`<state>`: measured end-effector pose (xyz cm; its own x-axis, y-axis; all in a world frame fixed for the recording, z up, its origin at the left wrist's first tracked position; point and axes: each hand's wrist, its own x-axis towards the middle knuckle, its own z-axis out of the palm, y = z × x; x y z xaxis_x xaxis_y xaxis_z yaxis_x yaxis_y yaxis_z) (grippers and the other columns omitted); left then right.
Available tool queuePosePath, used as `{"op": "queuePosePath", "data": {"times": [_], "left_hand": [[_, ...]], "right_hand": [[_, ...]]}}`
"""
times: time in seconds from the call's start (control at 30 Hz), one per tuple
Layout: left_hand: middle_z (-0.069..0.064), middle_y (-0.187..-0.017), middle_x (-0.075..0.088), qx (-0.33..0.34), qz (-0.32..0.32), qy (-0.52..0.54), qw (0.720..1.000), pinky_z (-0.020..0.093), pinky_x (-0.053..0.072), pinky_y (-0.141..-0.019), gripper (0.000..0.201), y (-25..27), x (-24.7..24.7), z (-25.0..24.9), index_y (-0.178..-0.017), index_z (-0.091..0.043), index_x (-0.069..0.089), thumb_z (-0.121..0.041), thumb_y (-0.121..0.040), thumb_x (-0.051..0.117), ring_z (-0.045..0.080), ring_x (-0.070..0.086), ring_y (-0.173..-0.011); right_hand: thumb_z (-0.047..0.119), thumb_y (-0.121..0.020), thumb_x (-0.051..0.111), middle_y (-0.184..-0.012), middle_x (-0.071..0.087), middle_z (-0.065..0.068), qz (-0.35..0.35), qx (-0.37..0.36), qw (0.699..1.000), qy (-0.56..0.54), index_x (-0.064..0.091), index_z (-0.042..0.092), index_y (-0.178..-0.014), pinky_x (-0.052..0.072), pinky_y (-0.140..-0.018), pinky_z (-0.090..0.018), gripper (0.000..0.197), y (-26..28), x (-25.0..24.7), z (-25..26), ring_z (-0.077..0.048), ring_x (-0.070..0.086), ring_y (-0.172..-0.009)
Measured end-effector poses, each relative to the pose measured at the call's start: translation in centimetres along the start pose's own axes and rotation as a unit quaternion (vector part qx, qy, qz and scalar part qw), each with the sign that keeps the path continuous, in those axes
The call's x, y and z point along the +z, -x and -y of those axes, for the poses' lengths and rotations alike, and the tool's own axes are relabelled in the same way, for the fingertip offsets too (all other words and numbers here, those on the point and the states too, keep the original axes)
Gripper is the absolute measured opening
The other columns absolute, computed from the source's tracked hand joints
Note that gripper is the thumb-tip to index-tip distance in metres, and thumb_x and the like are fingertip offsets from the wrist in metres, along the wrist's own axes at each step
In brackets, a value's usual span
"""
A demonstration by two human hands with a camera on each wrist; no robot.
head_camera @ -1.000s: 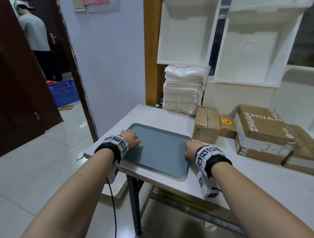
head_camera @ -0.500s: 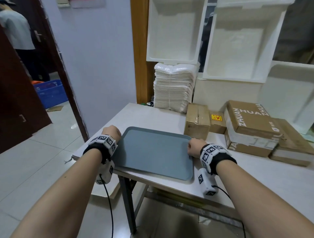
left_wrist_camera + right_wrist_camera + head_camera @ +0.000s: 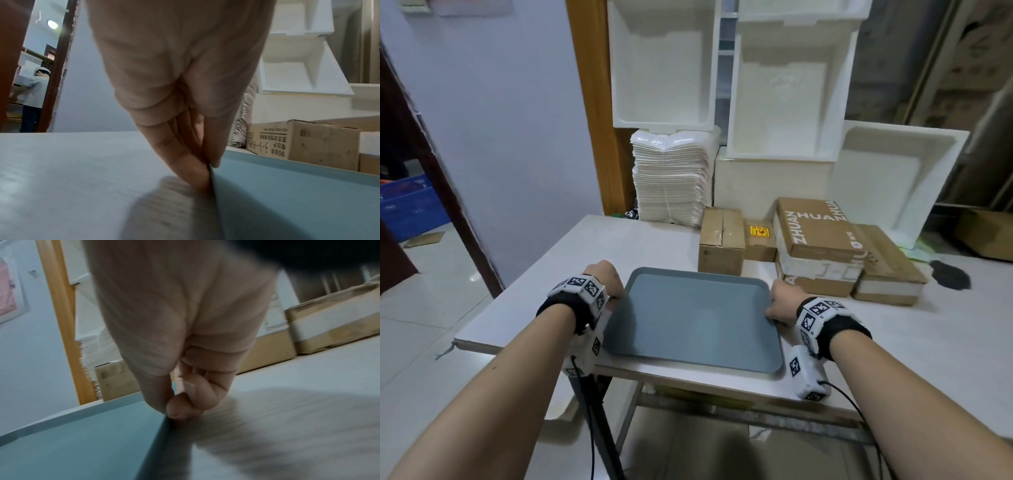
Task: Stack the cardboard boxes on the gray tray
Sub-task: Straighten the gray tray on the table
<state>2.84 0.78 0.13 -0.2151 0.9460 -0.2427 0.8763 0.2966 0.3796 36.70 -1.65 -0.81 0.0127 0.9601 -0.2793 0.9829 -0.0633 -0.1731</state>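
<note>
The gray tray (image 3: 695,318) lies flat and bare on the white table (image 3: 640,240), near its front edge. My left hand (image 3: 616,294) pinches the tray's left rim, and the left wrist view shows the thumb inside the tray (image 3: 287,194) and the fingers (image 3: 185,164) outside it. My right hand (image 3: 774,308) pinches the right rim of the tray (image 3: 82,443), thumb on top. Behind the tray stand the cardboard boxes: a small upright box (image 3: 720,240), a flat one with a yellow label (image 3: 758,243), a large "ZHUAN HUA" box (image 3: 818,233) lying on another, and a flat box (image 3: 890,270).
A wrapped stack of white trays (image 3: 671,181) and several white foam lids (image 3: 787,92) lean at the back of the table. A dark patch (image 3: 950,274) lies at the far right. An open doorway with a blue crate (image 3: 410,205) is at left.
My hands went from resting on the tray's sides to pinching its rims. The tray now sits further right, away from the table's left edge.
</note>
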Motion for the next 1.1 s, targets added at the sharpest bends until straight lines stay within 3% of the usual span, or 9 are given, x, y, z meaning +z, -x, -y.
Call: {"op": "queuePosePath", "data": {"times": [0.13,0.23,0.3,0.4,0.57,0.87,0.93,1.0,1.1], "left_hand": [[0.016,-0.068,0.074,0.012,0.056,0.005,0.998,0.040,0.058,-0.073,0.005,-0.9,0.9,-1.7,-0.061,-0.011,0.066,-0.007,-0.063,0.065,0.023,0.063,-0.052],[0.015,-0.065,0.069,0.022,0.097,-0.016,0.995,0.039,0.057,-0.069,0.009,-1.7,1.1,-2.4,-0.062,-0.009,0.063,-0.014,-0.057,0.067,0.023,0.062,-0.055],[0.016,-0.073,0.068,0.025,0.114,-0.026,0.993,0.043,0.058,-0.076,0.013,-1.4,0.9,-3.4,-0.067,-0.006,0.063,-0.013,-0.061,0.071,0.023,0.063,-0.062],[0.013,-0.085,0.068,0.016,0.115,-0.043,0.992,0.032,0.056,-0.074,0.007,-0.8,0.8,-4.5,-0.082,-0.004,0.062,-0.007,-0.085,0.067,0.022,0.064,-0.072],[0.015,-0.090,0.071,0.012,0.128,-0.042,0.991,0.032,0.058,-0.076,0.006,-1.7,1.3,-4.5,-0.086,-0.001,0.064,-0.004,-0.084,0.069,0.023,0.068,-0.077],[0.017,-0.092,0.068,0.028,0.134,-0.026,0.990,0.031,0.056,-0.076,0.006,-2.0,1.8,-4.8,-0.087,-0.001,0.061,-0.003,-0.086,0.067,0.022,0.066,-0.078],[0.016,-0.083,0.066,0.030,0.130,-0.020,0.991,0.031,0.055,-0.070,0.009,-1.9,1.6,-4.8,-0.080,0.000,0.060,-0.003,-0.084,0.068,0.023,0.062,-0.072],[0.015,-0.070,0.063,0.038,0.118,-0.019,0.992,0.031,0.051,-0.065,0.014,-2.2,1.1,-5.0,-0.069,-0.002,0.059,-0.007,-0.077,0.069,0.025,0.055,-0.064],[0.013,-0.074,0.075,0.073,0.045,0.018,0.996,0.036,0.060,-0.078,0.023,-2.3,0.1,-6.5,-0.077,0.000,0.074,-0.021,-0.084,0.069,0.029,0.068,-0.068]], "right_hand": [[0.021,-0.086,0.066,-0.078,0.059,-0.004,0.013,0.013,0.999,0.043,0.049,0.015,-0.065,0.038,-0.048,-0.024,0.028,1.1,-0.9,-2.3,-0.023,0.056,-0.077],[0.022,-0.087,0.063,-0.056,0.060,0.003,0.043,0.026,0.999,0.013,0.056,0.017,-0.060,0.040,-0.043,-0.017,0.029,0.9,-1.1,-3.6,-0.010,0.057,-0.052],[0.018,-0.087,0.063,-0.050,0.061,0.004,0.056,0.033,0.998,-0.021,0.060,0.015,-0.060,0.041,-0.040,-0.015,0.026,0.8,-1.3,-4.1,-0.004,0.055,-0.040],[0.013,-0.085,0.063,-0.043,0.062,0.003,0.069,0.043,0.994,-0.067,0.062,0.012,-0.064,0.044,-0.041,-0.017,0.021,0.9,-1.5,-4.5,-0.006,0.056,-0.035],[0.005,-0.083,0.062,-0.039,0.061,-0.001,0.067,0.052,0.990,-0.110,0.059,0.008,-0.062,0.048,-0.042,-0.021,0.021,1.1,-1.2,-5.2,-0.011,0.056,-0.031],[0.010,-0.085,0.060,-0.040,0.061,0.002,0.058,0.040,0.992,-0.109,0.059,0.010,-0.063,0.050,-0.045,-0.019,0.022,1.3,-0.8,-6.1,-0.009,0.058,-0.036],[0.019,-0.086,0.062,-0.048,0.064,0.002,0.036,0.030,0.994,-0.100,0.060,0.013,-0.065,0.050,-0.047,-0.017,0.022,1.3,-0.9,-6.1,-0.010,0.061,-0.044],[0.031,-0.090,0.061,-0.063,0.071,-0.002,0.012,0.018,0.995,-0.095,0.059,0.016,-0.067,0.054,-0.057,-0.020,0.027,1.4,-1.1,-6.1,-0.014,0.066,-0.057],[0.035,-0.097,0.055,-0.089,0.078,-0.011,-0.015,0.012,0.993,-0.115,0.059,0.015,-0.076,0.054,-0.062,-0.026,0.030,1.5,-1.9,-6.1,-0.021,0.071,-0.072]]}}
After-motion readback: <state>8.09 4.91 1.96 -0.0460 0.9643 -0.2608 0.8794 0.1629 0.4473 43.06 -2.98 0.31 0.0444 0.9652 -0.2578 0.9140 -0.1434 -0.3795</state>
